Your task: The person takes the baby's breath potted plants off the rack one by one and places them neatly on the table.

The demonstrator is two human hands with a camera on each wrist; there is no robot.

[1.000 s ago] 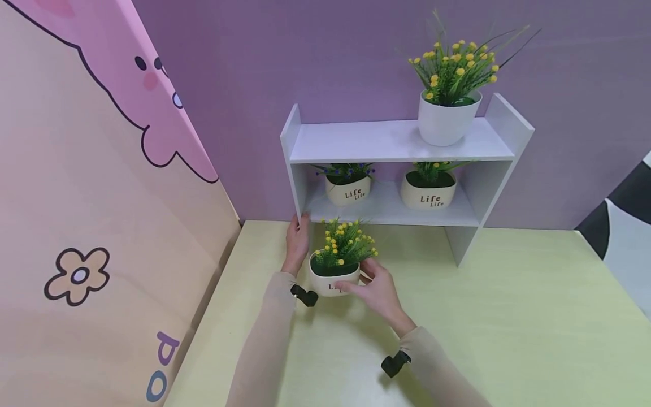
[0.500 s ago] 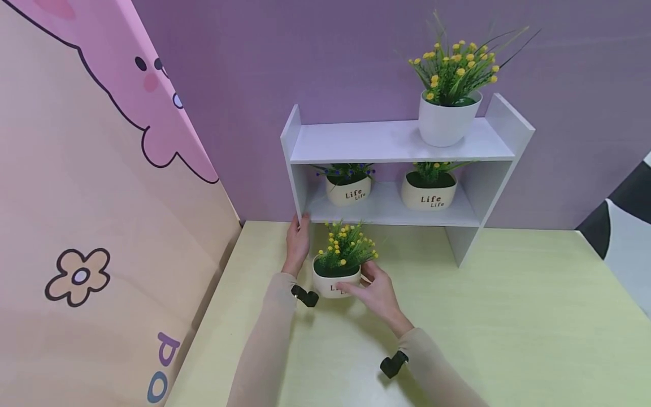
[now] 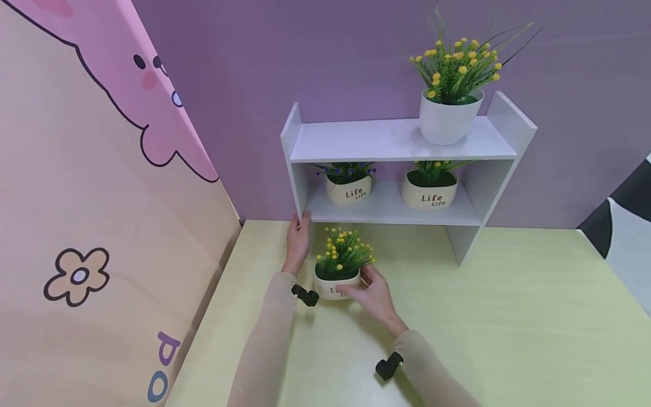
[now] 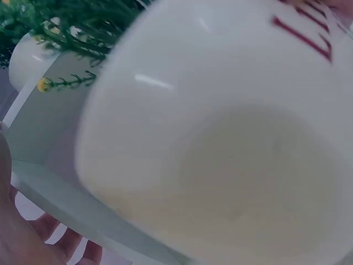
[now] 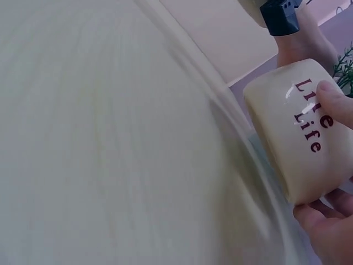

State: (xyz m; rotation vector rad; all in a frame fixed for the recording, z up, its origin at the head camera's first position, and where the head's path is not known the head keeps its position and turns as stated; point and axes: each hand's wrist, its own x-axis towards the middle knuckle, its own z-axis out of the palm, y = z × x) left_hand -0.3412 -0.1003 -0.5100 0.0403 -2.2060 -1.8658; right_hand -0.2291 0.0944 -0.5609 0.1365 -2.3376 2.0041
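My right hand (image 3: 375, 294) grips a potted plant, thumb on the front and fingers round the right side. Its cream pot (image 3: 328, 288) bears "Life" lettering, partly covered by the thumb, under yellow flowers (image 3: 343, 249). In the right wrist view the pot (image 5: 300, 132) is tilted by the camera angle and seems just above the tabletop. My left hand (image 3: 297, 243) holds the lower left side panel of the white shelf (image 3: 356, 141). In the left wrist view its fingers (image 4: 66, 243) show past the panel's edge, while the pot (image 4: 220, 110) fills most of the picture.
On the lower shelf stand a blue-flowered pot (image 3: 350, 191) and a yellow-flowered pot (image 3: 430, 195). A taller white pot (image 3: 450, 121) with yellow flowers sits at the right of the top board. The pale table (image 3: 534, 316) meets a purple wall (image 3: 229, 113) behind and a decorated panel (image 3: 127, 226) on the left.
The right hand has brought the held potted plant slightly lower and a little to the right. My left hand stays on the shelf's side panel.
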